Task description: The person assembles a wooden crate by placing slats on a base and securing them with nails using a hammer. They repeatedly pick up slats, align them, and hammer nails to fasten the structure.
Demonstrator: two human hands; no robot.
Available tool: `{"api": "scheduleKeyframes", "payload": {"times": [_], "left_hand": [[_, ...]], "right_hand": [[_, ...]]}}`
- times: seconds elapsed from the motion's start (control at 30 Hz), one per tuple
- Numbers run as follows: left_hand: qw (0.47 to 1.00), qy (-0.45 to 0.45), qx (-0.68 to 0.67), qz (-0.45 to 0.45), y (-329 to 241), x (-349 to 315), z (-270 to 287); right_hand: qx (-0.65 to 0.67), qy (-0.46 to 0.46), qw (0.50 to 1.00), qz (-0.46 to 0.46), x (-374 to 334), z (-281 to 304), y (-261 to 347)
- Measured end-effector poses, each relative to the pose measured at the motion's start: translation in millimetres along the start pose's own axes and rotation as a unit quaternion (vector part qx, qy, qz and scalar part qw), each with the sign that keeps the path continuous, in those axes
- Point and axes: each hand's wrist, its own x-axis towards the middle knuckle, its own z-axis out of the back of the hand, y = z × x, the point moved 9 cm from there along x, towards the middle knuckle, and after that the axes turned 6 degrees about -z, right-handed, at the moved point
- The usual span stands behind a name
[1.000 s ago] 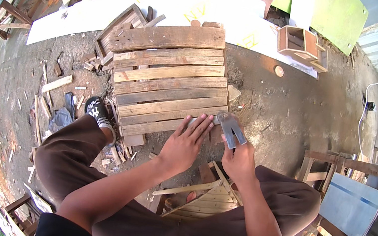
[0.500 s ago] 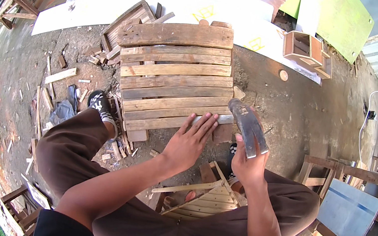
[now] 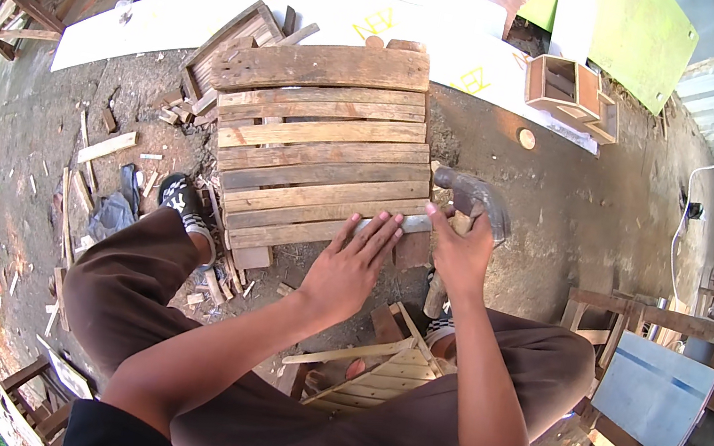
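Observation:
A slatted wooden panel (image 3: 321,155) lies before me, its rough slats running left to right with narrow gaps. My left hand (image 3: 348,264) rests at its near edge, fingers stretched out over a pale grey strip (image 3: 417,224). The strip's left part is hidden under those fingers. In my right hand (image 3: 462,259) is a claw hammer (image 3: 495,211), gripped high on the handle close to the head. Its head is beside the panel's near right corner, and the wooden handle points down toward me. My right thumb side is close to the strip's right end.
Wood scraps (image 3: 108,146) litter the ground at the left, beside a grey plastic bag (image 3: 116,209). A small slatted wooden piece (image 3: 377,379) lies between my legs. White sheets (image 3: 337,9) and a small wooden box (image 3: 564,88) are beyond the panel. A wooden frame (image 3: 652,390) stands at the right.
My right hand has turned the hammer, so its claw has swung from pointing toward me to the right, and the handle now shows below. My left hand stays on the strip.

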Motion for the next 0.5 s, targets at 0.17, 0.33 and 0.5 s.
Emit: {"api": "scheduleKeyframes", "payload": {"times": [0.17,0.33,0.5], "left_hand": [[1.000,0.008,0.014,0.000,0.9,-0.2,0.5],[1.000,0.006,-0.004,-0.001,1.4,-0.8,1.1],[1.000,0.013,-0.004,0.003,1.4,-0.4,1.0]], "right_hand": [[-0.054,0.027,0.995,0.084,-6.6,-18.2,5.3],[-0.035,0.024,0.997,0.068,-9.2,-13.4,-5.6],[0.041,0.047,0.998,-0.002,-9.1,-13.6,-17.2]]}}
